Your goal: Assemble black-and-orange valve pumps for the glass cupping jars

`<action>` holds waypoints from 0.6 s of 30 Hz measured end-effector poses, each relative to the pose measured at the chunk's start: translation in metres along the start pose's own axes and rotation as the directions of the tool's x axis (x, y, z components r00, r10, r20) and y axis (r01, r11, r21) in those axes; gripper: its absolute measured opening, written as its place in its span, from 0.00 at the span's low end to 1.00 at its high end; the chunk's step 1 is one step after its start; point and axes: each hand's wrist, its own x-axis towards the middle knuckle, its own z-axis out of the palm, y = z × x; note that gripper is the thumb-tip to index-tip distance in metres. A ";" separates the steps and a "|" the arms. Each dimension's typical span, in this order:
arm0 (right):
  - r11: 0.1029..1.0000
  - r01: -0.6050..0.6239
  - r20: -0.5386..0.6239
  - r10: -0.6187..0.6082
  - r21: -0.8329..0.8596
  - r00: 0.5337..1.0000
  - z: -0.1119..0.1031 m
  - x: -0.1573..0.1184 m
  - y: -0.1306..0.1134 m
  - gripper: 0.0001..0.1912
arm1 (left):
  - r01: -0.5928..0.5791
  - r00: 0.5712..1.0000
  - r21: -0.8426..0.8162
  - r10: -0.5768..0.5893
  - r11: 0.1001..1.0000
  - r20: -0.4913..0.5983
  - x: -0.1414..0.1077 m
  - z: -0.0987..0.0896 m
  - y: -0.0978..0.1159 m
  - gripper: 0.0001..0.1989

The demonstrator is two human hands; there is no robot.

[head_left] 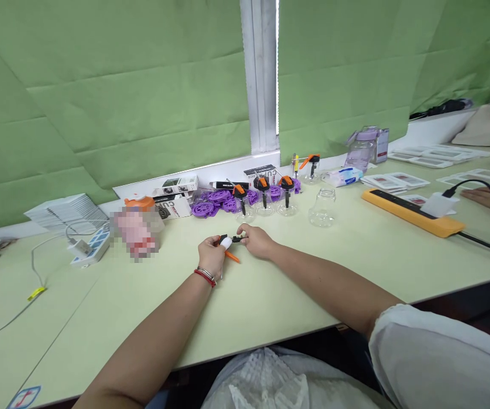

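My left hand (211,257) is closed around an orange-and-black bottle top; its orange lever (231,257) points down to the right and a white part shows beside the thumb. My right hand (256,241) pinches the black stem (238,239) of the same top from the other side. Beyond the hands, several clear glass bottles with matching tops stand upright, among them one bottle (287,199). An open glass bottle (323,209) without a top stands to their right.
Purple plastic parts (210,204) lie behind the bottles, beside small printed boxes (172,205). An orange power strip (410,213) with a plugged charger is at right, near another person's hand (489,199). A white power strip (93,249) and cables are at left.
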 end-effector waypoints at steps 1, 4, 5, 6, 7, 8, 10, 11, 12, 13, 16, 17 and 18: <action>1.000 0.003 0.000 -0.003 0.001 1.000 0.000 0.000 0.000 0.11 | -0.002 1.000 0.001 0.002 1.000 0.000 0.000 0.000 0.000 0.19; 1.000 0.007 -0.004 -0.007 -0.001 1.000 0.001 0.001 0.001 0.10 | -0.002 1.000 0.002 0.002 1.000 -0.003 0.000 0.000 0.000 0.19; 1.000 0.005 -0.007 -0.005 -0.002 1.000 0.001 0.001 0.001 0.10 | -0.002 1.000 0.002 0.002 1.000 -0.004 0.000 0.000 0.000 0.19; 1.000 0.003 -0.007 -0.003 -0.001 1.000 0.001 0.001 0.001 0.10 | -0.001 1.000 0.001 0.001 1.000 -0.004 0.000 0.000 0.000 0.18; 1.000 0.001 -0.004 -0.001 -0.001 1.000 0.001 0.002 0.001 0.10 | 0.000 1.000 0.000 0.000 1.000 -0.005 0.000 0.000 0.000 0.18; 1.000 -0.001 0.001 0.001 -0.002 1.000 0.001 0.001 0.000 0.09 | 0.001 1.000 0.000 -0.001 1.000 -0.006 0.000 0.000 0.000 0.19; 1.000 -0.008 0.005 0.008 0.002 1.000 0.001 0.001 0.000 0.09 | 0.001 1.000 0.000 -0.001 1.000 -0.009 0.000 0.000 0.000 0.19; 1.000 -0.006 0.000 0.006 0.006 1.000 0.000 0.001 -0.001 0.10 | 0.000 1.000 0.001 0.000 1.000 -0.010 0.000 0.000 -0.001 0.19; 1.000 -0.001 -0.005 0.001 0.009 1.000 0.000 0.000 -0.001 0.11 | 0.000 1.000 0.002 0.000 1.000 -0.010 0.001 -0.001 -0.001 0.19; 1.000 0.003 -0.009 -0.003 0.008 1.000 0.000 0.000 0.000 0.11 | -0.001 1.000 0.003 0.001 1.000 -0.010 0.001 -0.001 -0.001 0.19; 1.000 0.005 -0.006 -0.005 0.004 1.000 0.001 0.000 0.001 0.10 | -0.001 1.000 0.004 0.001 1.000 -0.013 0.001 -0.001 -0.001 0.19; 1.000 0.001 -0.005 -0.001 0.008 1.000 0.001 0.000 0.001 0.10 | -0.001 1.000 0.004 0.001 1.000 -0.014 0.001 0.000 -0.001 0.19; 1.000 -0.003 -0.006 0.003 0.012 1.000 0.001 0.000 0.001 0.11 | -0.001 1.000 0.003 0.001 1.000 -0.013 0.001 0.000 -0.001 0.18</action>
